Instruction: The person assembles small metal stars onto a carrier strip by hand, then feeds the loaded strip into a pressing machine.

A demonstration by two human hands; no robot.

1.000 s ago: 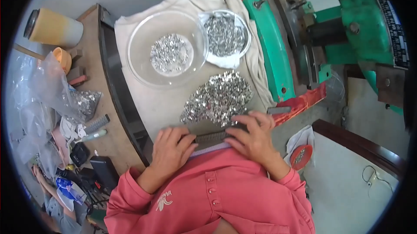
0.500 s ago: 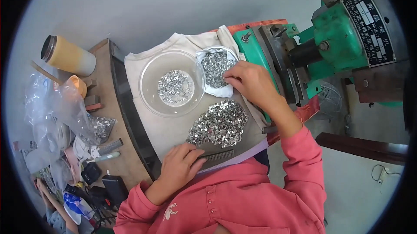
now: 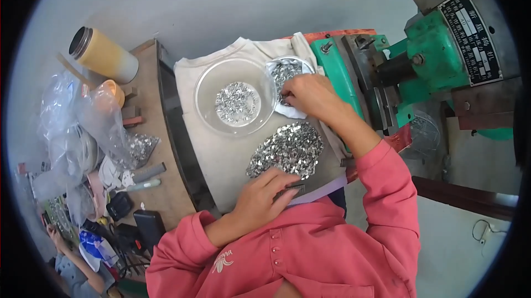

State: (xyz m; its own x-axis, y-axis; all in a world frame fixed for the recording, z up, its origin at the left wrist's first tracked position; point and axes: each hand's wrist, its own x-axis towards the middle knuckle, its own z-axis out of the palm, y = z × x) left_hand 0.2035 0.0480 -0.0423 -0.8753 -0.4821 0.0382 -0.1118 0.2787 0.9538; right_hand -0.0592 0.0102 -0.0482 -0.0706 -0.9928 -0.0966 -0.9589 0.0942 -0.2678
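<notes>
My right hand (image 3: 312, 94) reaches over a small round bowl (image 3: 305, 65) lined with white plastic and full of shiny metal pins (image 3: 283, 76). Its fingers are pinched together at the pins; whatever is between them is hidden. Close to my body, my left hand (image 3: 261, 197) has thumb and fingers around a dark, ridged, comb-like strip (image 3: 296, 188), partly covered by the hand. Just beyond it lies a heap of small, flat, shiny metal pieces (image 3: 287, 149). A large clear plastic bowl (image 3: 202, 114) holds short metal pins (image 3: 238, 103), left of the small bowl.
A green press machine (image 3: 434, 49) stands at the right. Beige cloth (image 3: 199, 151) covers my work surface. On the wooden table (image 3: 166, 179) at left are a yellow bottle (image 3: 108, 57), plastic bags (image 3: 61, 126) and a black box (image 3: 148, 226). Another person's arm (image 3: 77, 259) shows at lower left.
The view has shifted, so the bowls and table appear further right. My left hand has moved right along the strip, covering more of it. My right hand reaches further over the pins.
</notes>
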